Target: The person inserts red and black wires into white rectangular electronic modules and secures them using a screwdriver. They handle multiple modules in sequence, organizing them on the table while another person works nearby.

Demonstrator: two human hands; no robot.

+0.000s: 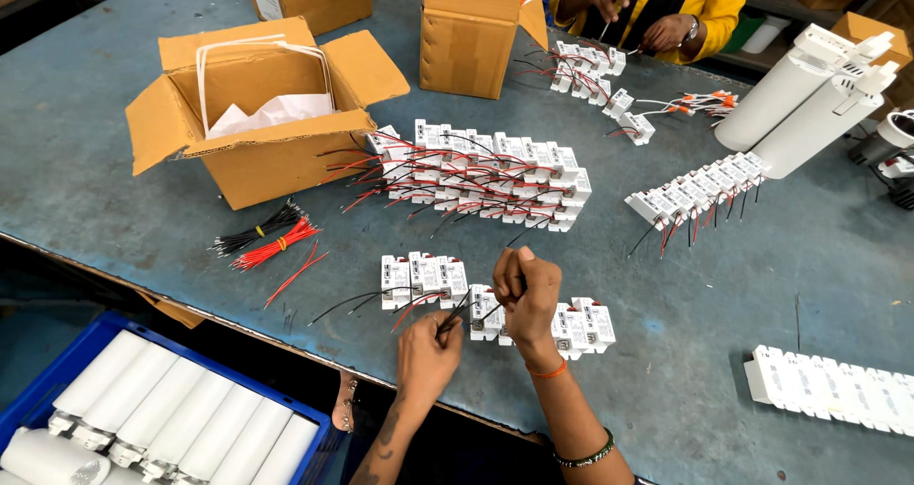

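Both hands at the counter's near edge, on one white module. Left hand pinches a thin black wire feeding into it; right hand is closed on the same wire from above.

Done, by the look: big wired stack mid-counter, angled row toward the right edge, small batch beside the hands.

Left: loose red and black wire bundles near the open carton, and an unwired white row at the right edge.

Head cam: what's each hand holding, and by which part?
Both hands pinch thin black wires above a small white module: left hand grips near the wire ends, right hand higher up. Exact grip points too small to tell.
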